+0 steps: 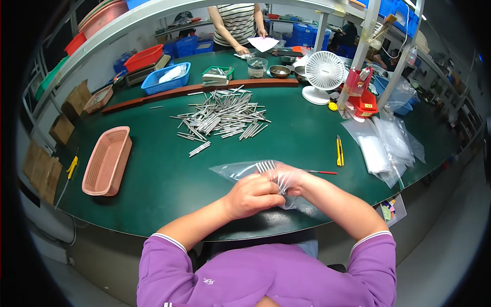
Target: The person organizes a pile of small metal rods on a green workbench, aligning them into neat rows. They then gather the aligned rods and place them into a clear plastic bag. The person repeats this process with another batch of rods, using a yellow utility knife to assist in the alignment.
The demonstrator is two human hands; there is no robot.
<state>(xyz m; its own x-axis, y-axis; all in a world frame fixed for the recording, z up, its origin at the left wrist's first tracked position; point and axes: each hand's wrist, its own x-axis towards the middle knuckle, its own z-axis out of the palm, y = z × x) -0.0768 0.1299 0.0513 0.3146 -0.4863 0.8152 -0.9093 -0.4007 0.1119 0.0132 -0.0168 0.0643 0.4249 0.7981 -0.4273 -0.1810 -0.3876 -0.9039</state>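
Near the table's front, a clear plastic bag [230, 170] is spread between my hands. My left hand [253, 194] is closed, its fingers pinching the bag's film. Plastic covers part of my right hand [290, 179], which curls around several short metal rods [265, 166] at the bag; its fingertips are partly hidden. Farther off lies a loose heap of similar silver rods [222, 115], with a few rods [199, 149] apart at its near side. A thin tool with a red handle [327, 173] lies just beyond my right wrist.
A pink basket [124, 153] stands at left, near a yellow air gun [72, 166]. On the right are a yellow cutter [340, 151], plastic bags [376, 153] and a white fan [324, 71]. A brown bar [179, 94] crosses behind the heap; a person [235, 25] works opposite.
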